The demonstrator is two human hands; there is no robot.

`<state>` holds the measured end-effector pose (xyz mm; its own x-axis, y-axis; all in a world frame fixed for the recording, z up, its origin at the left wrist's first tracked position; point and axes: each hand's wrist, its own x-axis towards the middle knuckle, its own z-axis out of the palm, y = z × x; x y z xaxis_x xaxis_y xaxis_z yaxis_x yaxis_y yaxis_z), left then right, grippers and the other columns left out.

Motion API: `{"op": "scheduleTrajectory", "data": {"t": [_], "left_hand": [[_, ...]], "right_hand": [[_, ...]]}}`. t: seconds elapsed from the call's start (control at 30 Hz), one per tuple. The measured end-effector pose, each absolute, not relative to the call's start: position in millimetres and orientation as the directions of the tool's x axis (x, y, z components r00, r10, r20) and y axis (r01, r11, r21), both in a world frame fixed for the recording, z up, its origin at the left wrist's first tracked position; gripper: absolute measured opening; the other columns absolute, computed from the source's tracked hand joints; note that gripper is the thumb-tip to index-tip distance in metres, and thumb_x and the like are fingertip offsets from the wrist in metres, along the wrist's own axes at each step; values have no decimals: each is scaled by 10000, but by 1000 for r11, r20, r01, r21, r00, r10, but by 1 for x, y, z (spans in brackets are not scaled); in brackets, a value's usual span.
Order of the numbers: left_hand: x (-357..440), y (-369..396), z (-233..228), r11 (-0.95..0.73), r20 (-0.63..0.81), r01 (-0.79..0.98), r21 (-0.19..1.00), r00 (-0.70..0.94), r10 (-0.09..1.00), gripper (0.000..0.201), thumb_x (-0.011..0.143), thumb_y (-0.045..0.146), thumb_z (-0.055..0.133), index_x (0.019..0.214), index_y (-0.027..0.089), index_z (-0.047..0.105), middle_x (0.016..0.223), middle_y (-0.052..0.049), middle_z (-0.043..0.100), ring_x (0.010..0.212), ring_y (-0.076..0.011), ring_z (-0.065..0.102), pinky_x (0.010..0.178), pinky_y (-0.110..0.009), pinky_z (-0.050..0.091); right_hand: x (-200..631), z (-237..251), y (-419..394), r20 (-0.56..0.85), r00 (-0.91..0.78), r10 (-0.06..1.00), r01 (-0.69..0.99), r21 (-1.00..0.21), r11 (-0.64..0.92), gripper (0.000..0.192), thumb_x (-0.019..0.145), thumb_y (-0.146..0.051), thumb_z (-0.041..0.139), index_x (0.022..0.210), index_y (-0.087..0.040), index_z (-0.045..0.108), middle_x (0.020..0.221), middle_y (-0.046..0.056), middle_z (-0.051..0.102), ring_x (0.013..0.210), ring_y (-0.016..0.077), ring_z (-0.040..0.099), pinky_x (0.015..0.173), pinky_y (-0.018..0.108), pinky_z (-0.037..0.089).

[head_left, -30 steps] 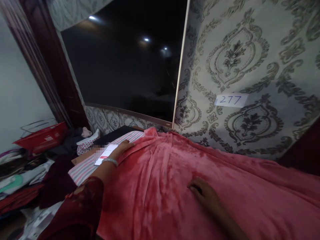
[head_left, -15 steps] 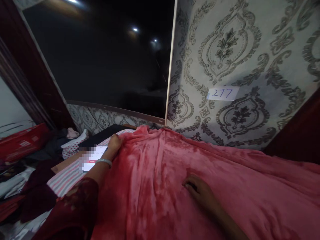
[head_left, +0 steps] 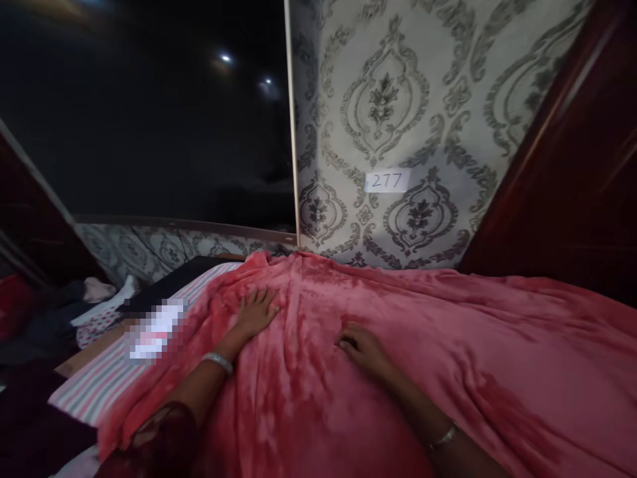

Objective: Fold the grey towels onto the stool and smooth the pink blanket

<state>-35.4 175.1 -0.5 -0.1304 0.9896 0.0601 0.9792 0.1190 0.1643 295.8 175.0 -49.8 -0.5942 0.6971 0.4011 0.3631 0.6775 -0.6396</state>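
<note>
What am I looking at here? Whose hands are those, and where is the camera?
The camera sits on a person's head and looks down, so you see that person's own two hands. The left hand lies flat, fingers spread, on a soft pink blanket. The right hand rests on the blanket too, fingers curled. Neither holds anything. Under the blanket lies a striped sheet, with a phone on it. Behind are patterned wallpaper, a paper label reading 277, and a dark screen.

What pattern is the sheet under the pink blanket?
Pink, white and grey stripes, on the sheet showing left of the blanket, head view.
</note>
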Motion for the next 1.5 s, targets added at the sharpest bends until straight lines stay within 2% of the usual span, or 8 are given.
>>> {"op": "scheduleTrajectory", "data": {"t": [0.17, 0.3, 0.4, 0.53, 0.87, 1.13, 1.3, 1.5], "left_hand": [[-27, 184, 21, 157, 16, 975, 158, -161, 987, 579, 902, 434, 497, 1431, 201, 541, 1533, -200, 458, 1444, -426, 361, 1121, -664, 275], [5, 207, 38, 85, 51, 984, 154, -94, 994, 509, 889, 387, 489, 1315, 133, 605, 1378, -230, 594, 1329, -354, 523, 1068, -480, 411], [52, 221, 38, -17, 87, 988, 153, 4, 996, 540, 890, 418, 504, 1348, 139, 563, 1449, -217, 535, 1420, -330, 428, 1093, -430, 397], [127, 232, 30, -140, 101, 977, 163, 124, 987, 563, 903, 404, 511, 1387, 117, 533, 1501, -248, 469, 1431, -372, 400, 1109, -507, 374], [214, 222, -6, -198, 162, 979, -45, 203, 966, 580, 1007, 401, 269, 1510, 169, 441, 1611, -187, 333, 1488, -352, 296, 1148, -578, 281], [211, 231, -8, -181, 150, 981, -67, 189, 970, 605, 982, 376, 254, 1504, 146, 455, 1600, -187, 358, 1486, -340, 313, 1153, -574, 285], [200, 242, -22, -259, 205, 965, -33, 260, 944, 624, 914, 409, 309, 1450, 172, 522, 1547, -176, 448, 1463, -366, 345, 1125, -638, 295], [182, 256, -43, -329, 295, 942, 62, 297, 908, 590, 858, 442, 364, 1344, 225, 619, 1480, -144, 534, 1445, -375, 368, 1115, -664, 306]], "right_hand": [[299, -35, 169, 420, -584, 695, 311, -675, 669, 208, 828, -84, 543, 872, -209, 703, 896, 23, 710, 845, 180, 643, 808, 288, 498], [337, -21, 170, 419, -479, 772, 357, -710, 607, 287, 825, -73, 552, 1008, -217, 720, 1015, 14, 720, 935, 188, 659, 852, 283, 510], [391, -18, 180, 378, -291, 879, 499, -724, 476, 300, 775, -53, 583, 995, -192, 732, 1002, 49, 730, 892, 190, 666, 832, 300, 524], [482, -16, 188, 350, -2, 937, 628, -729, 273, 307, 768, -37, 552, 983, -159, 734, 1028, 88, 739, 920, 200, 677, 872, 330, 528], [649, -12, 199, 365, 495, 788, 726, -672, -145, 397, 784, -67, 507, 1105, -148, 724, 1097, 96, 742, 1026, 209, 687, 948, 314, 510], [729, 1, 222, 369, 624, 689, 740, -561, -370, 512, 817, -106, 535, 1318, -113, 640, 1332, 155, 637, 1281, 263, 555, 1102, 327, 389], [768, -1, 222, 312, 677, 667, 708, -524, -473, 524, 830, -120, 554, 1350, -88, 609, 1363, 207, 602, 1326, 319, 510, 1090, 399, 398], [791, 6, 251, 300, 624, 722, 732, -548, -404, 464, 886, -262, 617, 1327, -118, 622, 1315, 192, 639, 1248, 297, 585, 1036, 354, 436]]}}
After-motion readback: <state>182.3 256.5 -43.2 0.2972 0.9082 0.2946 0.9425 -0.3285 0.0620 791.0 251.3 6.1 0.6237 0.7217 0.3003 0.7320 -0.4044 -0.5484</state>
